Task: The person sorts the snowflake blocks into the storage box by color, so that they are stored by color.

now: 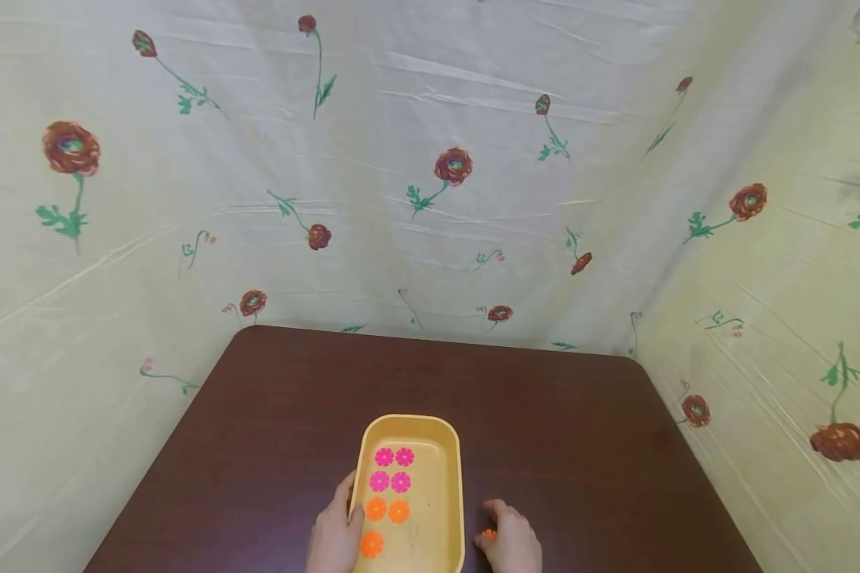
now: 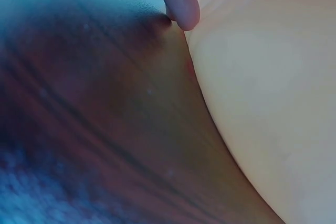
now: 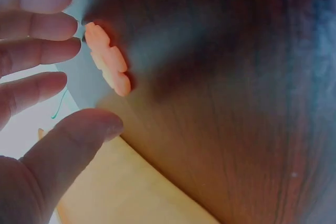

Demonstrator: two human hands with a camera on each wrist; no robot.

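A yellow tray (image 1: 461, 493) lies on the brown table (image 1: 580, 430) near its front edge. In it lie pink flower discs (image 1: 392, 469) and orange flower discs (image 1: 387, 510) in rows. My left hand (image 1: 340, 517) holds the tray's left wall, thumb over the rim; a fingertip (image 2: 181, 3) presses the outer wall of the tray (image 2: 262, 103). My right hand (image 1: 498, 529) rests on the table right of the tray. Its spread fingers (image 3: 37, 51) and thumb reach around a loose orange flower disc (image 3: 107, 65) without gripping it. The same disc (image 1: 489, 535) shows at its fingertips.
A pale cloth with a red flower print (image 1: 453, 167) hangs behind the table and along both sides. The table's far edge (image 1: 430, 338) meets it. Bare tabletop (image 3: 236, 103) spreads right of the tray (image 3: 131, 192).
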